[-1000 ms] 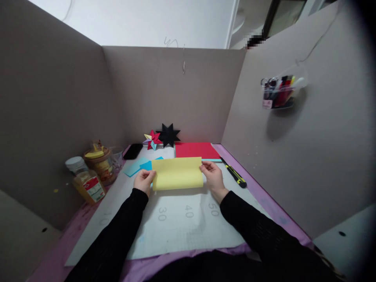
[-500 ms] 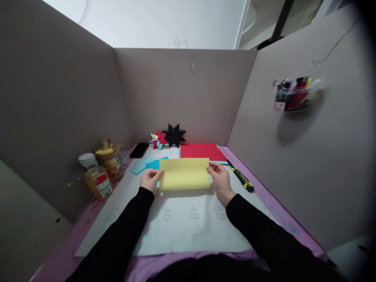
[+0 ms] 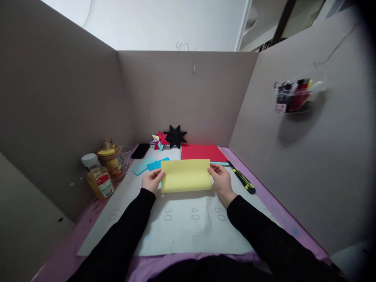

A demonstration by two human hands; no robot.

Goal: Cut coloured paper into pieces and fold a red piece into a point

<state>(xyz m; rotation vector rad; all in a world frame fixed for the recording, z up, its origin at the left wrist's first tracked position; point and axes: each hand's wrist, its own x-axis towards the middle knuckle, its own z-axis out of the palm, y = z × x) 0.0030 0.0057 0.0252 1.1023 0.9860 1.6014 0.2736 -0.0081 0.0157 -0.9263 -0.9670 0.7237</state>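
Note:
A yellow sheet of paper [image 3: 185, 175] is folded over on itself above the white cutting mat [image 3: 188, 227]. My left hand [image 3: 152, 181] pinches its left edge and my right hand [image 3: 221, 181] pinches its right edge near the top corner. Both hands are closed on the paper. Blue paper pieces [image 3: 148, 165] lie just behind the left hand. A red sheet [image 3: 202, 152] lies behind the yellow one.
Two paper stars, one red [image 3: 159, 140] and one black [image 3: 175, 136], stand at the back wall beside a dark phone [image 3: 140, 150]. Jars and a bottle [image 3: 100, 181] crowd the left side. A yellow-black utility knife [image 3: 242, 181] lies at right. A pen holder [image 3: 295, 96] hangs on the right partition.
The view shifted slightly; the hands and yellow sheet hold the same pose, with the fold pressed a little flatter.

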